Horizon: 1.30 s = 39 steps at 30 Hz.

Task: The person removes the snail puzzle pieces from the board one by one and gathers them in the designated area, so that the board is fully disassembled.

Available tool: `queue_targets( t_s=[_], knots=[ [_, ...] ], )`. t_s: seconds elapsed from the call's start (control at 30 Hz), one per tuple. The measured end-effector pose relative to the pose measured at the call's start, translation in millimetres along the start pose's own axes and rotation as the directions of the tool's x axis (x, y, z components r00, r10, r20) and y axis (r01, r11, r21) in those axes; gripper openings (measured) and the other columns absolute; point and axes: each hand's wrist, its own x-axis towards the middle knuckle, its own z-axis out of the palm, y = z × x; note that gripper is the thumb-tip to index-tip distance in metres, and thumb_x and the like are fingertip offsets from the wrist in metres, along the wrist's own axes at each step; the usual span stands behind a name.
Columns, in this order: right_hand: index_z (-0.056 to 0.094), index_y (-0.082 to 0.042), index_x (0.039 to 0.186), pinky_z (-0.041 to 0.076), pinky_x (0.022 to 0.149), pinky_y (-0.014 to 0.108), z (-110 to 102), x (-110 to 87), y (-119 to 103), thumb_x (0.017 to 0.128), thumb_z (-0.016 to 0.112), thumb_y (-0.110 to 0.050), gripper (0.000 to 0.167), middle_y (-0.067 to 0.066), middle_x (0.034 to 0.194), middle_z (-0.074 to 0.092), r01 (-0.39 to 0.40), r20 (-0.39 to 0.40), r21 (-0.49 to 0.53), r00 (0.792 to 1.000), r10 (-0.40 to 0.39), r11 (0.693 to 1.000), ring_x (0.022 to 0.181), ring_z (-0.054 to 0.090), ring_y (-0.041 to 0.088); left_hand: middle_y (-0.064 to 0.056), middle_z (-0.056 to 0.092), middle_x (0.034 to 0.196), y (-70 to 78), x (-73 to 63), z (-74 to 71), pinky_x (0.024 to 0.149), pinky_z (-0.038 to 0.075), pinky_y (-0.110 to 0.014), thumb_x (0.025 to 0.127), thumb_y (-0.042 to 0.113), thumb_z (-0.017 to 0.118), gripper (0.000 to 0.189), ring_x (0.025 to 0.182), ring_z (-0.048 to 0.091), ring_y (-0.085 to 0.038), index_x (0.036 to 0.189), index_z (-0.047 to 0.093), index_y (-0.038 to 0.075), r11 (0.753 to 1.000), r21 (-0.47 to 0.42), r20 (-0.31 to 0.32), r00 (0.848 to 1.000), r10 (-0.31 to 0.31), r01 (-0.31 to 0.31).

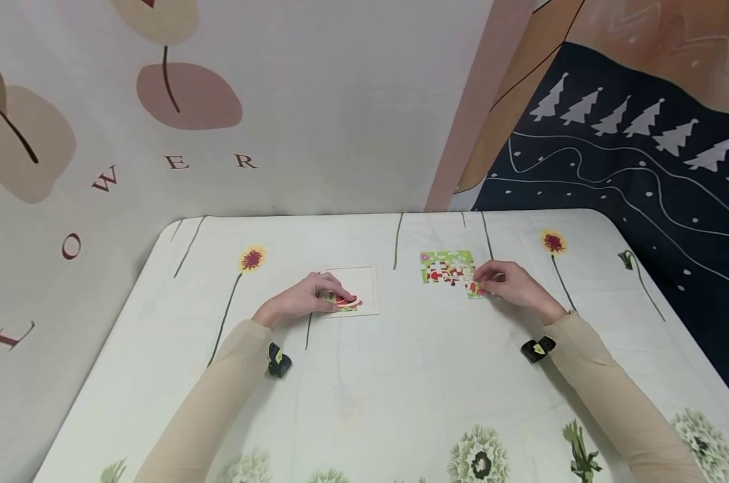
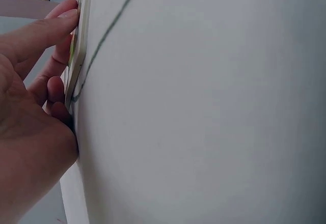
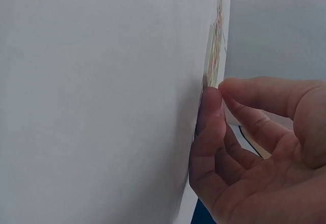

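Observation:
A shallow white puzzle tray (image 1: 361, 285) lies left of centre, with red-and-green jigsaw pieces (image 1: 349, 304) in its lower left part. My left hand (image 1: 308, 294) reaches over the tray's left side, thumb and forefinger pinching at a piece there. Its grip is partly hidden; in the left wrist view the left hand's fingertips (image 2: 71, 14) are right at the tray's surface. To the right, a block of joined jigsaw pieces (image 1: 447, 258) shows green and red print. My right hand (image 1: 509, 282) pinches a jigsaw piece (image 1: 475, 290) at the block's lower right corner.
A white flower-printed cloth (image 1: 394, 376) covers the table. Behind it hangs a pale printed curtain (image 1: 340, 134), and at the right a dark cloth with white trees (image 1: 618, 154). A black wrist camera (image 1: 278, 361) is on the left sleeve, another black camera (image 1: 538, 349) on the right.

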Motion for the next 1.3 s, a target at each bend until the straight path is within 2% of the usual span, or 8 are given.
queue_targets(
  t_s=[0.17, 0.47, 0.63, 0.83, 1.1, 1.3],
  knots=[
    [0.066, 0.009, 0.115, 0.049, 0.067, 0.027, 3.4, 0.9, -3.2, 0.098, 0.062, 0.001, 0.019, 0.022, 0.106, 0.066, -0.006, -0.015, 0.019, 1.0, 0.007, 1.0, 0.088, 0.061, 0.024, -0.01, 0.069, 0.114, 6.0, -1.8, -0.3, 0.092, 0.039, -0.039, 0.091, -0.007, 0.066, 0.031, 0.11, 0.054, -0.025, 0.119, 0.077, 0.002, 0.999, 0.035, -0.037, 0.999, -0.037, 0.039],
    [0.066, 0.011, 0.114, 0.05, 0.068, 0.027, 24.3, 8.8, -25.2, 0.098, 0.061, 0.003, 0.018, 0.026, 0.11, 0.066, 0.098, 0.002, 0.083, 0.995, -0.098, 0.992, 0.088, 0.063, 0.024, -0.015, 0.058, 0.127, 10.5, -5.0, -2.4, 0.096, 0.04, -0.043, 0.092, 0.0, 0.069, 0.027, 0.116, 0.051, -0.032, 0.117, 0.077, 0.004, 0.99, 0.088, -0.107, 0.99, -0.097, 0.106],
    [0.067, 0.01, 0.112, 0.048, 0.07, 0.026, 39.9, 13.9, -39.3, 0.096, 0.063, 0.004, 0.017, 0.024, 0.108, 0.067, 0.139, -0.001, 0.11, 0.99, -0.14, 0.984, 0.087, 0.061, 0.02, -0.014, 0.06, 0.124, 9.7, -9.4, -8.2, 0.097, 0.04, -0.045, 0.092, 0.0, 0.071, 0.027, 0.116, 0.051, -0.032, 0.117, 0.077, 0.004, 0.99, 0.072, -0.135, 0.985, -0.11, 0.121],
    [0.067, 0.011, 0.11, 0.049, 0.075, 0.025, 61.3, 20.6, -49.6, 0.095, 0.06, 0.007, 0.018, 0.024, 0.108, 0.068, 0.189, 0.027, 0.168, 0.98, -0.196, 0.968, 0.088, 0.063, 0.021, -0.016, 0.062, 0.123, 1.3, -12.2, -10.8, 0.098, 0.04, -0.046, 0.092, -0.001, 0.07, 0.024, 0.116, 0.052, -0.034, 0.115, 0.077, 0.002, 0.991, 0.088, -0.123, 0.988, -0.092, 0.103],
    [0.068, 0.009, 0.11, 0.048, 0.071, 0.026, 82.7, 25.9, -69.1, 0.093, 0.058, 0.008, 0.02, 0.02, 0.103, 0.069, 0.184, 0.097, 0.194, 0.974, -0.206, 0.964, 0.081, 0.062, 0.017, -0.017, 0.057, 0.128, -3.4, -14.4, -8.5, 0.105, 0.034, -0.054, 0.093, 0.001, 0.071, 0.025, 0.123, 0.047, -0.036, 0.117, 0.076, 0.003, 0.993, 0.064, -0.09, 0.992, -0.091, 0.097],
    [0.069, 0.006, 0.111, 0.048, 0.069, 0.026, 95.9, 28.1, -80.4, 0.093, 0.059, 0.006, 0.02, 0.017, 0.104, 0.069, 0.173, 0.138, 0.185, 0.97, -0.2, 0.967, 0.08, 0.061, 0.015, -0.013, 0.057, 0.125, -4.9, -14.4, -9.5, 0.103, 0.034, -0.051, 0.092, 0.003, 0.07, 0.024, 0.12, 0.046, -0.034, 0.115, 0.076, 0.005, 0.994, 0.059, -0.088, 0.992, -0.092, 0.097]
  ],
)
